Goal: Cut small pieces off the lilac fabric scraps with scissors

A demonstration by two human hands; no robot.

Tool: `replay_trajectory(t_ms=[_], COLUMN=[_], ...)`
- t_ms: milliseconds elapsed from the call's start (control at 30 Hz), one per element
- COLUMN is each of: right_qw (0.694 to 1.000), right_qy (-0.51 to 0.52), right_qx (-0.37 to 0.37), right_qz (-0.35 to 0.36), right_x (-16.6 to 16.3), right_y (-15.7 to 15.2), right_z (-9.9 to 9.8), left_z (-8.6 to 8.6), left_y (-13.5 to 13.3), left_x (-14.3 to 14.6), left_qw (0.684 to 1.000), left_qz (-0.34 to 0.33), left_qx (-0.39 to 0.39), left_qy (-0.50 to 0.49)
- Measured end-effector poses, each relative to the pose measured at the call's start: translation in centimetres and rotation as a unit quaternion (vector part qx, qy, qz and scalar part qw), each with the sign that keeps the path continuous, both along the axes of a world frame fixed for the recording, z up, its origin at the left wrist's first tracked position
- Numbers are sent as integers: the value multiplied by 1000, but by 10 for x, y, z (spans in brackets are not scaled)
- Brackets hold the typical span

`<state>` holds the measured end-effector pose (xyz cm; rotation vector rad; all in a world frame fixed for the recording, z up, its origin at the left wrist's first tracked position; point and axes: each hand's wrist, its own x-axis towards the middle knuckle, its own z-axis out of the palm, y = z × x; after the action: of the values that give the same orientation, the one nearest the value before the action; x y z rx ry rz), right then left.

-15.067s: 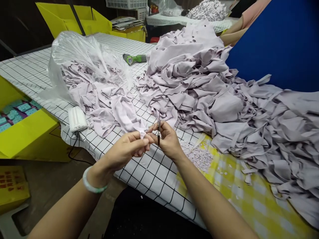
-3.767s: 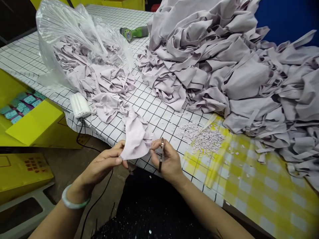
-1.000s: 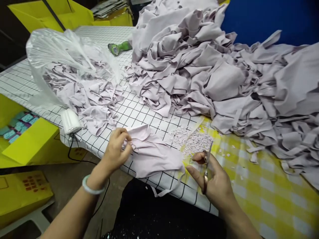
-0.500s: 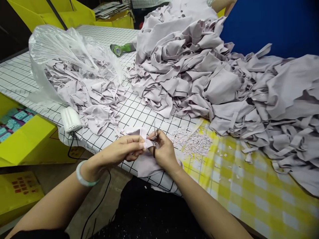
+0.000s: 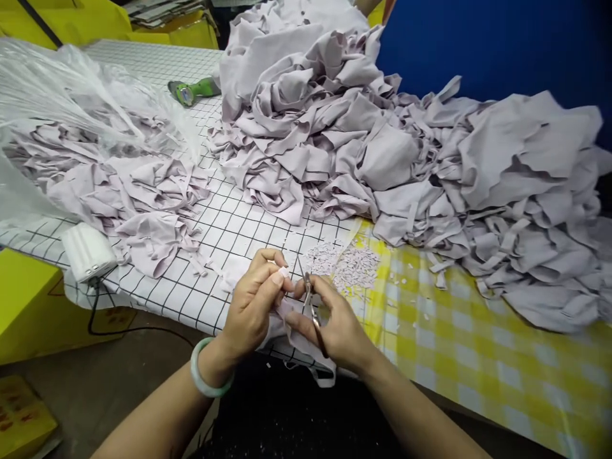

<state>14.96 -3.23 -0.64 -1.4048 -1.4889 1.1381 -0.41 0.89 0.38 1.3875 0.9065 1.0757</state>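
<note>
My left hand (image 5: 253,306), with a pale green bangle on its wrist, pinches a small fold of a pale lilac fabric piece (image 5: 296,338) at the table's front edge. Right beside it, my right hand (image 5: 339,325) is closed round small thread snips (image 5: 310,306), whose blades point up at the pinched fold. The rest of the piece hangs below both hands, partly hidden by them.
A big heap of lilac fabric pieces (image 5: 382,146) fills the back right. A clear plastic bag (image 5: 57,95) with more pieces lies at left. Small cut scraps (image 5: 344,264), a white power strip (image 5: 88,252), a green tool (image 5: 191,90) and a yellow box (image 5: 29,306) are nearby.
The view has shifted right and nearer. My hands stay together at the table's edge, the left still pinching the fabric and the right still holding the snips against it.
</note>
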Motion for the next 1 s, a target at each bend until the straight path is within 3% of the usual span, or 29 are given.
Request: replay_trajectory(t_ms=[100, 200, 500, 1000], right_qw=[983, 971, 964, 954], right_qy=[-168, -220, -244, -261], right_qx=[69, 86, 100, 125], right_qz=[-20, -23, -39, -85], right_x=[31, 47, 59, 66], right_y=[-6, -10, -15, -21], right_z=[6, 7, 0, -13], left_z=[-5, -7, -10, -15], left_y=[-3, -3, -1, 0], left_x=[10, 20, 37, 47], left_qw=[998, 991, 981, 980], left_qz=[-27, -53, -107, -133], left_qx=[47, 102, 140, 126], left_qy=[40, 64, 85, 82])
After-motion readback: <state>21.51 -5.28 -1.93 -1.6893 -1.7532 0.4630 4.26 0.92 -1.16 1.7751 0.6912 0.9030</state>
